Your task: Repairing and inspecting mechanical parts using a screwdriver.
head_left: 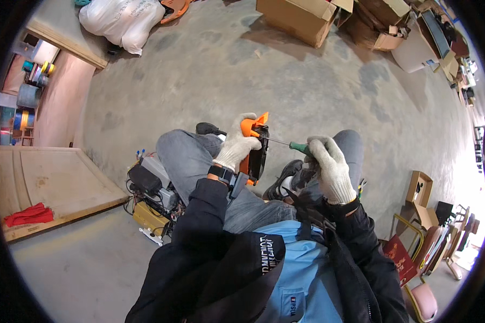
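My left hand [236, 146], in a white knit glove, is closed round an orange and black device [260, 152]. The device stands roughly upright above my legs, its orange top toward the far side; I cannot make out its exact kind. From the right, my right hand [328, 168], gloved the same way, grips the green handle of a screwdriver [299, 147]. The screwdriver's thin metal shaft points left, and its tip reaches the black side of the device. Whether the tip sits in a screw is too small to tell.
Electronic parts with cables [153, 185] lie beside my left leg. Farther left is a wooden panel [64, 180] with a red cloth [29, 215]. Cardboard boxes [296, 20] and a white sack [123, 21] stand at the far side. Folding chairs [434, 247] lean at the right.
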